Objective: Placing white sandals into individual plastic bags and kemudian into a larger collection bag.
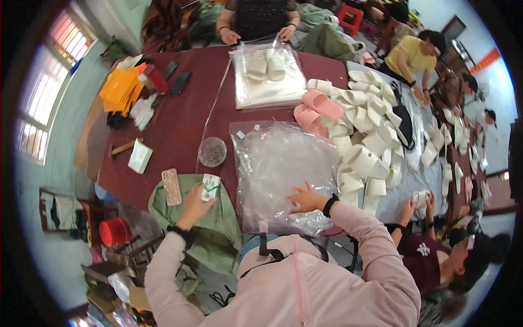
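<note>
My left hand [197, 206] is closed at the lower edge of a small white-and-green packet [211, 184], its fingertips partly hidden. This is above a green cloth [218, 234] hanging over the near table edge. A phone in a pink patterned case [171, 186] lies just left of that hand. My right hand [307, 199] is spread, fingers apart, on a stack of clear plastic bags [278, 169]. To its right lies a big heap of white slippers [366, 162], with pink slippers [321, 109] at the heap's left side.
Across the dark red table [180, 120], a person [264, 22] handles bagged white slippers [267, 66]. A round tub [212, 152], a hammer [123, 147], a white box [140, 157] and orange bags [121, 88] are at left. Others work at right; one person holds a phone [420, 199].
</note>
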Available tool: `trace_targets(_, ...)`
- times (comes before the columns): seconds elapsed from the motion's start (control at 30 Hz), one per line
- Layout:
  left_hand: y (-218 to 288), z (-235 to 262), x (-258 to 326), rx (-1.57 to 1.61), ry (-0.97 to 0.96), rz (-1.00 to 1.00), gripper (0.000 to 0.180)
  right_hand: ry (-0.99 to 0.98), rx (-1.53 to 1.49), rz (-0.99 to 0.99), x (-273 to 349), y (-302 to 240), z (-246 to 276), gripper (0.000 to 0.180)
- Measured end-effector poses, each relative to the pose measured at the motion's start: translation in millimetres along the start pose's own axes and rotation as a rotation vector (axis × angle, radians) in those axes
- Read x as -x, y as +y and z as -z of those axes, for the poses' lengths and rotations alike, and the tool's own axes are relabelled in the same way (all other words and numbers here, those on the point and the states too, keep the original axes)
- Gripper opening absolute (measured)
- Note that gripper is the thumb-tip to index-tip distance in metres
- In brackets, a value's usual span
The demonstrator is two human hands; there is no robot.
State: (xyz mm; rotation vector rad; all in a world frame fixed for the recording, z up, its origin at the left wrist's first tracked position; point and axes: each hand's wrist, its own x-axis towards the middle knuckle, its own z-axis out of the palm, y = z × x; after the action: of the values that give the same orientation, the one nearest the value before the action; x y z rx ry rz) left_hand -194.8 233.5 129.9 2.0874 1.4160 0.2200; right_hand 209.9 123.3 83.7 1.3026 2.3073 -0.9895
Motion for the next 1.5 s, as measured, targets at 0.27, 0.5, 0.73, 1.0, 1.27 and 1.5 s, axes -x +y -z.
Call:
trace_targets(0.27, 55.8, -14.5, -158.1, -0.393, -0.068, 0.326, 0.102, 0.585, -0.209, -0.829, -15.7, -29.7, -5.3, 0.069)
trace_targets(0.5, 18.3, -53.9, -158.6, -0.425, 0.146, 0.172, 0.088, 0.352, -0.397, -0.768, -32.5, -17.4, -15.7, 0.075)
trace_targets(0.73, 76.5, -57.7, -151.7, -0.410, 0.114, -0.413, 0.053, 0.462, -0.287, -0.595, -37.1, 2.7, -17.1, 0.067)
trace_targets(1.0, 160.5, -158.0, -77.0, -0.443, -0.457, -0.641, 0.064, 0.955, -0.529, -0.741, 32.8, 21.0, -28.6, 0.042)
trace_targets(1.27, 167.7, -192.1, -58.2, -0.549, -0.423, -0.414, 0.076, 1.713, -1.357, -1.373, 98.0, 103.3, -92.9, 0.062)
trace_targets(1.5, 164.5, -211.3, -51.6, -0.517, -0.370, -0.269, 0.076, 1.496, -1.635, -0.895, 100.1, 97.3, -66.9, 0.096)
